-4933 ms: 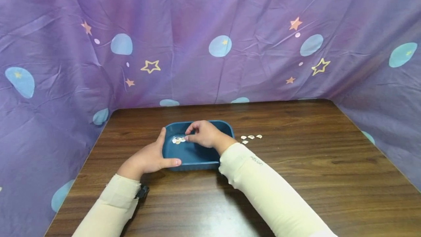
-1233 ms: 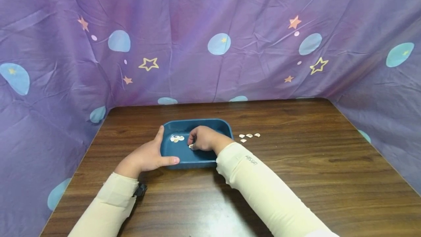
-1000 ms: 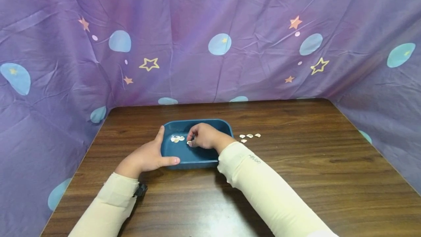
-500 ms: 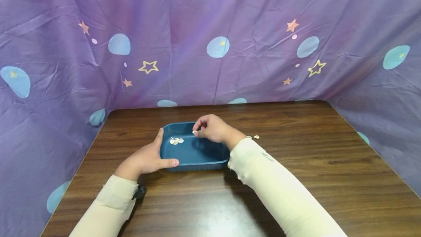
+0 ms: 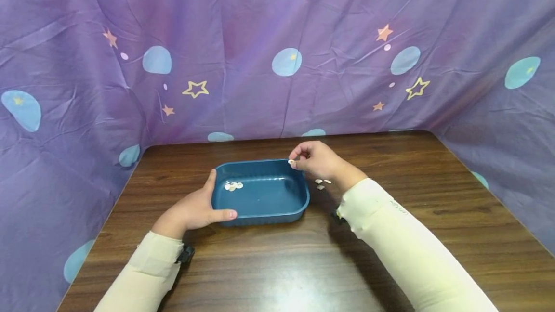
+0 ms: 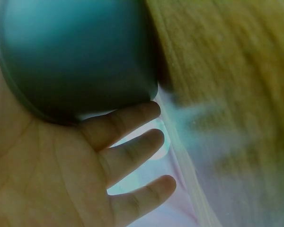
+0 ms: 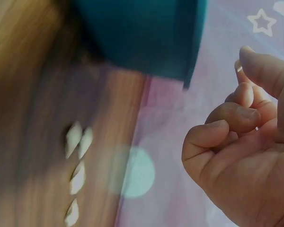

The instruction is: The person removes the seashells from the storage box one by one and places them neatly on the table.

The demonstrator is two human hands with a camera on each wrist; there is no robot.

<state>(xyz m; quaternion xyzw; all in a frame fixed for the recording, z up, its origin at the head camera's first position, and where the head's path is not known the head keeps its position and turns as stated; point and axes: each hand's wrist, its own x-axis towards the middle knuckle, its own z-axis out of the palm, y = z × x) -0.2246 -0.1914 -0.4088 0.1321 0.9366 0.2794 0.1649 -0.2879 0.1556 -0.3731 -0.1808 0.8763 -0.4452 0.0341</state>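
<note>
My left hand [image 5: 195, 207] rests against the left end of a blue rectangular basin [image 5: 260, 217]. Its thumb lies on the near rim, and in the left wrist view straight fingers [image 6: 132, 153] spread by the basin's outer wall. Over the basin's far right corner, my right hand [image 5: 318, 162] pinches a small white shell [image 5: 292, 162] between thumb and forefinger. The right wrist view shows the remaining fingers [image 7: 206, 135] curled in. Inside the basin, toward the left, several white shells [image 5: 233, 186] lie in a cluster.
On the wooden table [image 5: 260, 264], just right of the basin, lie several more shells [image 7: 77, 177], partly behind my right wrist in the head view. A purple curtain [image 5: 243, 23] with stars and blue ovals surrounds the table's back and sides.
My right hand was down in the basin by the clustered shells. It has risen and moved right with one shell between its fingertips, past the far right corner. My left hand stays put.
</note>
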